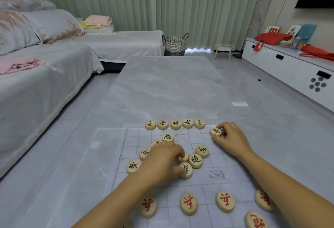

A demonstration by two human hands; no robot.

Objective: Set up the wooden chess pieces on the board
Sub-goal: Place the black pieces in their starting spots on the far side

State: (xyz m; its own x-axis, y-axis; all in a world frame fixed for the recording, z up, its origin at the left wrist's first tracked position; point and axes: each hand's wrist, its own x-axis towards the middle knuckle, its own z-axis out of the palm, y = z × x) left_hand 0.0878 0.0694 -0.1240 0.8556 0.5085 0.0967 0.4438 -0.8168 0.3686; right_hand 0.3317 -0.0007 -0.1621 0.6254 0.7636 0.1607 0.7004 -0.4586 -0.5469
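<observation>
While pinching the horse piece (216, 131) in the right hand (230, 138), thumb and fingers (225, 128) closed on its rim, holds it just right of the back row (175, 124), beside the end disc (199, 124). Likely needs only a short slide left. Curls the left hand (162, 159) over a loose disc (182, 158) on the board (137, 137). Pale marble desk (171, 86) beneath; sofa (54, 83) left, cabinet (289, 68) right.

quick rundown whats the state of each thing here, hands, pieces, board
right hand, pinching the horse piece just past the far row's right end
left hand, fingers curled over the loose green pieces; grip unclear
far row of five, lined up, face up
loose green pieces, scattered mid-board, face up
red pieces, face up on the near side
board, flat on the table
</observation>
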